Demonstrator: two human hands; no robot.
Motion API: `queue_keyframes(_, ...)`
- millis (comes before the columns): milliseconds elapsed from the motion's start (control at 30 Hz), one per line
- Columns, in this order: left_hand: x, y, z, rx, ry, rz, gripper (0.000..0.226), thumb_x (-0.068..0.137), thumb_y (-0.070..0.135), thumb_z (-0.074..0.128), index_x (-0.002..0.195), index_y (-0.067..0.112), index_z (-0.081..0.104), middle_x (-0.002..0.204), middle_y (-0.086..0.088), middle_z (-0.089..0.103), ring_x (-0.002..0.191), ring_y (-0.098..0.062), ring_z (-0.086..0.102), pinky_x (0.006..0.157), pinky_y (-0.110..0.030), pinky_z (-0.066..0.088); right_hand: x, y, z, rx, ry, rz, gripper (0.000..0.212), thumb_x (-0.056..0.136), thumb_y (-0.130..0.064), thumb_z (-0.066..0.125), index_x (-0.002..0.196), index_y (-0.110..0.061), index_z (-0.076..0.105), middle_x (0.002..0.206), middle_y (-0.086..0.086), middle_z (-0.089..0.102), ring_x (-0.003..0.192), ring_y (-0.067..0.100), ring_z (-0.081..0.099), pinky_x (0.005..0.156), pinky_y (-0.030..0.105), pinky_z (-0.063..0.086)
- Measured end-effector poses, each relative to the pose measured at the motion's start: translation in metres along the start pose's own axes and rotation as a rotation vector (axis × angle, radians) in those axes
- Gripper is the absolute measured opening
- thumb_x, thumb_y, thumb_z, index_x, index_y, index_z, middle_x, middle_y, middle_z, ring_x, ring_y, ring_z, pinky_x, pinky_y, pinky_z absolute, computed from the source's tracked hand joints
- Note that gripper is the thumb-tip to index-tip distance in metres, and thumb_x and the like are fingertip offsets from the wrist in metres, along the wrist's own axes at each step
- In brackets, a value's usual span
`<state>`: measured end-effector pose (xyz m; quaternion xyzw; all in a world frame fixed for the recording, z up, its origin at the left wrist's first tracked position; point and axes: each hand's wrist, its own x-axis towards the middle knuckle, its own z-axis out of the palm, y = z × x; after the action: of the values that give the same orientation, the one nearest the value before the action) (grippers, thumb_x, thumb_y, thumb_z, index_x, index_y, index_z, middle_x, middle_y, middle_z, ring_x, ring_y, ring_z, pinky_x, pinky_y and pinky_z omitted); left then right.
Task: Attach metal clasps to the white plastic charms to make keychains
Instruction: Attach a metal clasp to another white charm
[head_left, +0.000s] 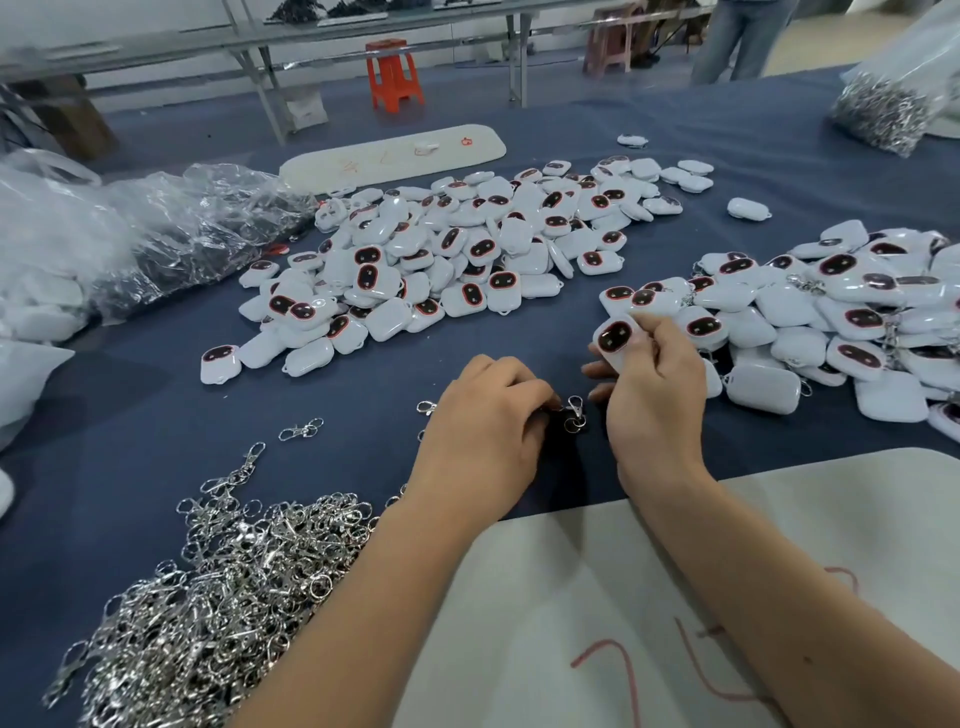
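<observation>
Right hand has its fingers pinching a charm just above the bench, near the pile of finished ones. Left hand fingers are curled, pinching a clasp right below the charm. Looks like the joining step: next, I'd guess, hook the clasp through the charm's loop.

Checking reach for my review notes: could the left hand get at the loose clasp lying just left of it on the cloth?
Probably yes: the loose clasp lies on bare cloth beside the left hand, nothing between, though that hand already pinches a clasp.
</observation>
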<state>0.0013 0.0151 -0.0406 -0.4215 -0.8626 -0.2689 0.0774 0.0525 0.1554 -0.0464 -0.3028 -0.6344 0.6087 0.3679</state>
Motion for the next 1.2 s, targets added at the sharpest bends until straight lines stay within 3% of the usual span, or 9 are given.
queue_keyframes(167, 0.0, -0.011, -0.004, -0.015, 0.086, -0.139, 0.012, 0.098, 0.024, 0.066, 0.1, 0.027, 0.078, 0.097, 0.01, 0.067, 0.1, -0.014, 0.051, 0.087, -0.029, 0.042, 0.0, 0.001, 0.0, -0.02, -0.02, 0.005, 0.014, 0.103, -0.019, 0.051, 0.101, -0.024, 0.064, 0.094, -0.001, 0.069, 0.07, 0.008, 0.07, 0.058, 0.032, 0.055)
queue_keyframes(333, 0.001, -0.009, -0.01, -0.568, 0.348, -0.339, 0.019, 0.089, 0.008, 0.075, 0.091, 0.026, 0.081, 0.082, 0.01, 0.076, 0.078, -0.008, 0.069, 0.074, -0.017, 0.053, -0.007, -0.004, -0.002, -0.035, -0.117, -0.04, 0.017, 0.092, -0.012, 0.071, 0.092, -0.019, 0.055, 0.09, 0.007, 0.072, 0.069, 0.014, 0.077, 0.052, 0.03, 0.055)
queue_keyframes(433, 0.002, -0.007, -0.011, -0.745, 0.373, -0.373, 0.022, 0.088, 0.003, 0.075, 0.09, 0.025, 0.079, 0.081, -0.001, 0.076, 0.079, -0.025, 0.07, 0.074, -0.029, 0.058, -0.01, -0.008, -0.001, 0.049, -0.263, -0.019, 0.017, 0.083, -0.013, 0.058, 0.092, -0.022, 0.047, 0.086, 0.009, 0.073, 0.062, 0.016, 0.07, 0.049, 0.03, 0.051)
queue_keyframes(533, 0.002, -0.007, -0.012, -0.84, 0.373, -0.378, 0.02, 0.089, -0.001, 0.074, 0.09, 0.019, 0.075, 0.08, -0.004, 0.077, 0.079, -0.027, 0.072, 0.072, -0.027, 0.057, -0.01, -0.007, -0.001, -0.064, -0.409, -0.124, 0.025, 0.089, -0.013, 0.059, 0.104, -0.033, 0.062, 0.077, 0.002, 0.072, 0.059, 0.015, 0.054, 0.057, 0.037, 0.048)
queue_keyframes(633, 0.0, -0.006, -0.013, -0.897, 0.337, -0.357, 0.013, 0.09, -0.002, 0.073, 0.092, 0.011, 0.073, 0.081, -0.005, 0.078, 0.079, -0.021, 0.076, 0.076, -0.028, 0.061, -0.009, -0.004, 0.001, -0.099, -0.516, -0.233, 0.019, 0.099, -0.021, 0.067, 0.113, -0.032, 0.074, 0.076, -0.001, 0.073, 0.058, 0.008, 0.056, 0.06, 0.032, 0.049)
queue_keyframes(733, 0.0, -0.006, -0.013, -0.903, 0.318, -0.357, 0.012, 0.089, -0.004, 0.073, 0.09, 0.008, 0.072, 0.082, -0.009, 0.077, 0.08, -0.031, 0.075, 0.083, -0.049, 0.063, -0.009, -0.002, 0.003, -0.049, -0.556, -0.24, 0.015, 0.099, -0.017, 0.07, 0.108, -0.025, 0.078, 0.074, -0.009, 0.073, 0.058, 0.001, 0.061, 0.057, 0.015, 0.047)
queue_keyframes(833, -0.001, -0.005, -0.013, -0.866, 0.313, -0.37, 0.012, 0.088, -0.002, 0.075, 0.087, 0.01, 0.073, 0.082, -0.007, 0.077, 0.081, -0.035, 0.073, 0.083, -0.055, 0.06, -0.007, 0.0, 0.002, -0.04, -0.535, -0.226, 0.015, 0.096, -0.014, 0.073, 0.095, -0.027, 0.079, 0.074, -0.013, 0.074, 0.058, 0.001, 0.061, 0.057, 0.01, 0.044)
queue_keyframes(1067, -0.001, -0.006, -0.008, -0.648, 0.333, -0.336, 0.023, 0.086, 0.006, 0.077, 0.078, 0.026, 0.071, 0.073, 0.013, 0.071, 0.066, -0.003, 0.062, 0.064, -0.018, 0.051, -0.01, -0.001, 0.002, -0.067, -0.458, -0.207, 0.018, 0.097, -0.012, 0.07, 0.085, -0.025, 0.072, 0.069, -0.008, 0.071, 0.05, 0.005, 0.057, 0.048, 0.022, 0.046)
queue_keyframes(1200, 0.0, -0.009, -0.005, -0.471, 0.35, -0.277, 0.02, 0.084, 0.007, 0.077, 0.079, 0.025, 0.07, 0.078, 0.014, 0.069, 0.078, -0.007, 0.065, 0.068, -0.015, 0.049, -0.01, -0.002, 0.0, -0.035, -0.429, -0.177, 0.016, 0.097, -0.009, 0.071, 0.087, -0.022, 0.072, 0.079, -0.002, 0.075, 0.056, 0.01, 0.062, 0.049, 0.026, 0.05)
